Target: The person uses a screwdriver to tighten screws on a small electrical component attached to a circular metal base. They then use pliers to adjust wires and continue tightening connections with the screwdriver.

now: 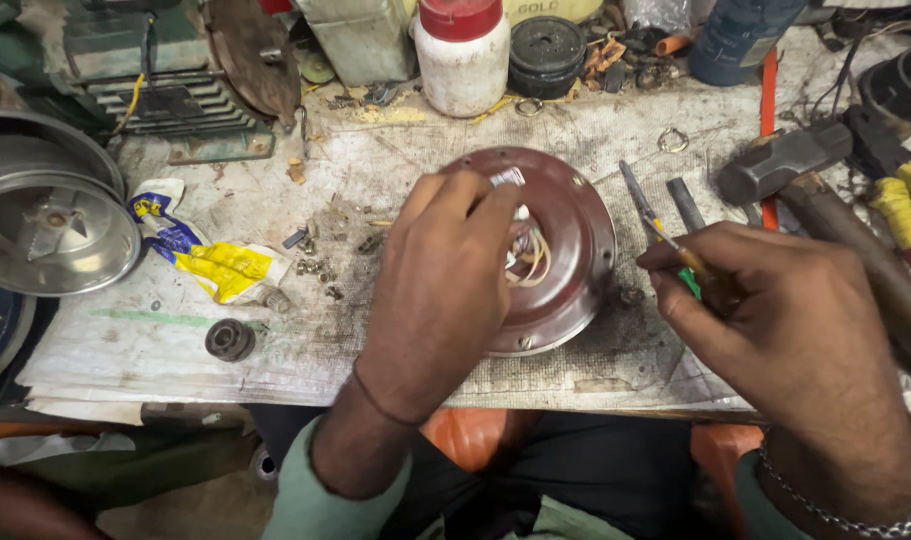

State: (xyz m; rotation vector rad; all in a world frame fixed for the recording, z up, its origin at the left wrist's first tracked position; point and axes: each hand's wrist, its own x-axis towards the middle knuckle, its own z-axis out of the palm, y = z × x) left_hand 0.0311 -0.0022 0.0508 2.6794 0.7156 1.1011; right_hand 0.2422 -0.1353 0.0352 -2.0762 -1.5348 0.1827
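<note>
The left hand [445,270] hides much of the round motor cover [575,240] and its wires.

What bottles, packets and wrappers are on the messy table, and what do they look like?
White jar: back centre, round, red lid.
Crumpled wrapper: left of the left hand, yellow, blue and white.
Dark blue bottle: back right, round.
Greenish can: back, left of the jar, boxy.
</note>
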